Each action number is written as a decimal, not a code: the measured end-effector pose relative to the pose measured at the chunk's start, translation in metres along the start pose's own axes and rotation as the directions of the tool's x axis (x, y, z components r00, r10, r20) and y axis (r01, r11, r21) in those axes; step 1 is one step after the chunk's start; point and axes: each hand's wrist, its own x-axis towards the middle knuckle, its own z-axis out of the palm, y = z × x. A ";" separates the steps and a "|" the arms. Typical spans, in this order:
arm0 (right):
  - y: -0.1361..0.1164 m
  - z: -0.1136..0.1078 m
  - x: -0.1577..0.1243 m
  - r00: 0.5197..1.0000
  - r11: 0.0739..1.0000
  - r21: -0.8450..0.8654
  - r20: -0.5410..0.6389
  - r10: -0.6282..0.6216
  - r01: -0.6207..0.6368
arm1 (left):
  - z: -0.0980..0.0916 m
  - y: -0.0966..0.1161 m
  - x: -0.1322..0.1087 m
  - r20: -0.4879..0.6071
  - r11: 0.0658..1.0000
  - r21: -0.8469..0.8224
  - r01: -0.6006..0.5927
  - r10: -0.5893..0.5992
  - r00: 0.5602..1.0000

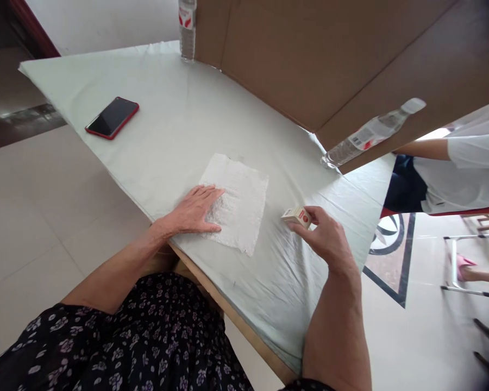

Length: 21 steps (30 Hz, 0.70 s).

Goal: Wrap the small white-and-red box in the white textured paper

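Appar. step: L hand [195,212] steadies sheet [246,201] under spread fingers; R hand [328,236] fingertip-grips box [296,215]. Next prob. needs sheet flat.

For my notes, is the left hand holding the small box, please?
No, the right hand holds the small box; the left hand lies on the white sheet.

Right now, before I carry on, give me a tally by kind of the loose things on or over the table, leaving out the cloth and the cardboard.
Clear bottles: 2
Phone: 1
White sheet, under the left hand: 1
Small box, in the right hand: 1
Total: 5
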 end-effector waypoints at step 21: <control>-0.099 0.081 0.013 0.886 0.880 0.228 0.117 -0.449 0.417 | 0.003 -0.001 0.000 -0.056 0.998 -0.050 -0.030 0.027 0.998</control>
